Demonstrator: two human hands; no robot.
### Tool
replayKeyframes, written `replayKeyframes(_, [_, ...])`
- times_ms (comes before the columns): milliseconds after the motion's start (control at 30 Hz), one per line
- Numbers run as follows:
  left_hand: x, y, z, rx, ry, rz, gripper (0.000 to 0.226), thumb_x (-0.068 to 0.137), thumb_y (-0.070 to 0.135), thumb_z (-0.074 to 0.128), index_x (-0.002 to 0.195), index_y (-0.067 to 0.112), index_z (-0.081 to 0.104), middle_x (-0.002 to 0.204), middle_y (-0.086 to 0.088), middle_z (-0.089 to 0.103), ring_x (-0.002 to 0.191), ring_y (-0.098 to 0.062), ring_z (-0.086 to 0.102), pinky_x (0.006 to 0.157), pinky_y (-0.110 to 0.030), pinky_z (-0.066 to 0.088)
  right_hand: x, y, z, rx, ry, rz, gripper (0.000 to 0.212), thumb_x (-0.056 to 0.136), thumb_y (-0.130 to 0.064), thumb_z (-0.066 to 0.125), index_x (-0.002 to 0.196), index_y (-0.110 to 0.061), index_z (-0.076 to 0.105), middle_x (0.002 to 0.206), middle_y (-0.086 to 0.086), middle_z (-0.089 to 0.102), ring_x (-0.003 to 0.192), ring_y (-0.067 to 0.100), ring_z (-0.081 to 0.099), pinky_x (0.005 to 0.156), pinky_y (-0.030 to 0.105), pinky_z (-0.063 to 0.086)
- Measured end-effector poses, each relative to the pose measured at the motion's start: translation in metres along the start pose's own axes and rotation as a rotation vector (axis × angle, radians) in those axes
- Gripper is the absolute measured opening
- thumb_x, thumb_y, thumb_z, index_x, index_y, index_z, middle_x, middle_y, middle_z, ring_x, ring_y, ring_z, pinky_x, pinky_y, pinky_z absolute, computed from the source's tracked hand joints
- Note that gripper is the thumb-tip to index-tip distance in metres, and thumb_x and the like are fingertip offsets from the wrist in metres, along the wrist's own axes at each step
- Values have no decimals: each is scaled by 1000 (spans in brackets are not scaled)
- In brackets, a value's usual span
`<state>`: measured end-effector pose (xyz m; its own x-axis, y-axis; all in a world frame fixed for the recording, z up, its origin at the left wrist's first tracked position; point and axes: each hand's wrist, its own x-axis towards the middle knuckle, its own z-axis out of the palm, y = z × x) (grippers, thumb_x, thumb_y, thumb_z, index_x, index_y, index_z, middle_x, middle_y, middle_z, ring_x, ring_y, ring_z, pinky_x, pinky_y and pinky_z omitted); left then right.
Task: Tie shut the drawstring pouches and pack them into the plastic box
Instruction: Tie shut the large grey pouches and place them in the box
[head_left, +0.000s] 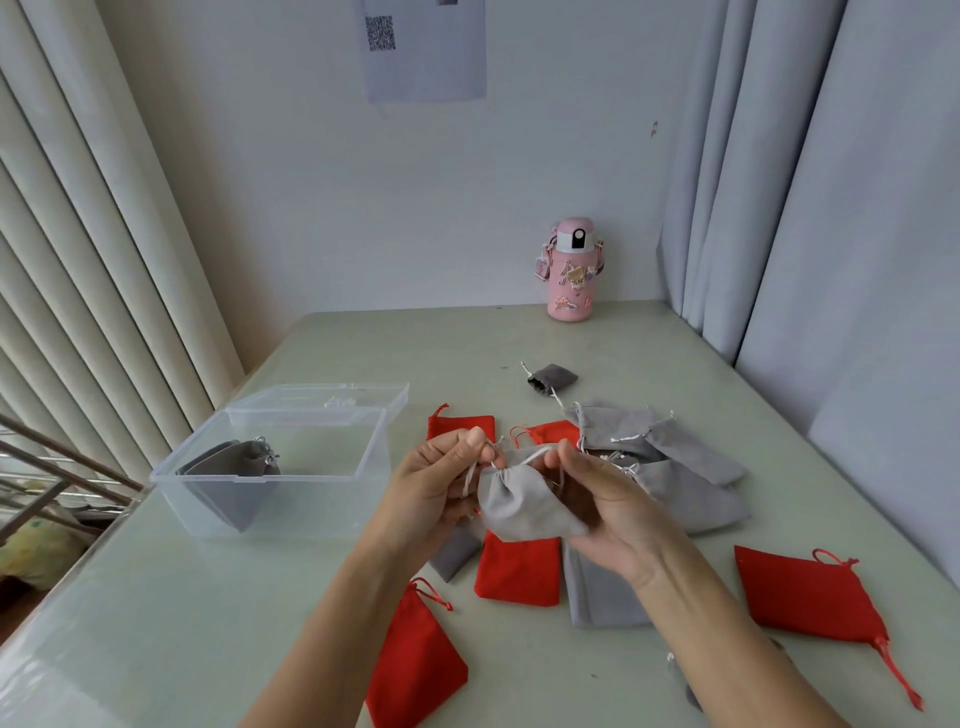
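Observation:
A light grey drawstring pouch (524, 501) hangs above the table between both hands, its mouth gathered. My left hand (436, 491) pinches the white cord at the pouch's left corner. My right hand (602, 499) holds the pouch's right side and pinches the cord there. The clear plastic box (270, 512) stands open at the left, with dark grey tied pouches (234, 467) inside. Loose red pouches (519, 569) and grey pouches (670, 452) lie on the table around and under my hands.
A pink bottle (570, 270) stands at the back of the pale green table (156, 597). One small dark grey pouch (551, 378) lies apart behind the pile. Curtains hang on both sides. The table's left edge runs beside a metal rail.

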<state>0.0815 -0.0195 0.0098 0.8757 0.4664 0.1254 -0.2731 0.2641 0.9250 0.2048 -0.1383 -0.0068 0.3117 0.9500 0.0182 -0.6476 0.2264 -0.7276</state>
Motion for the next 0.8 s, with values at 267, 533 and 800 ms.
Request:
replayKeyframes(267, [-3,-2,2,11,-54,-32,32,93,24,46,66,14,60,65,1,58,51,-7,53,46,-14,42,-4,0,8,-51,-96,-45,28,58,-25,88,77,-9,76,89,12,71,80,16,69,73,23,55])
replayKeyframes(533, [-4,-3,3,-22,-105,33,22,75,34,74,68,13,70,67,-10,55,52,-6,53,51,-14,43,-8,-4,7,72,-71,-59,41,39,-27,98,68,-10,75,86,8,73,53,8,57,59,22,53])
replayKeyframes(800, [-7,-3,7,-113,-206,-3,31,71,32,79,70,4,64,67,-15,65,64,-28,65,60,-27,49,-2,13,10,209,-250,-65,23,97,-18,50,103,-4,68,96,7,70,100,22,66,103,32,44])
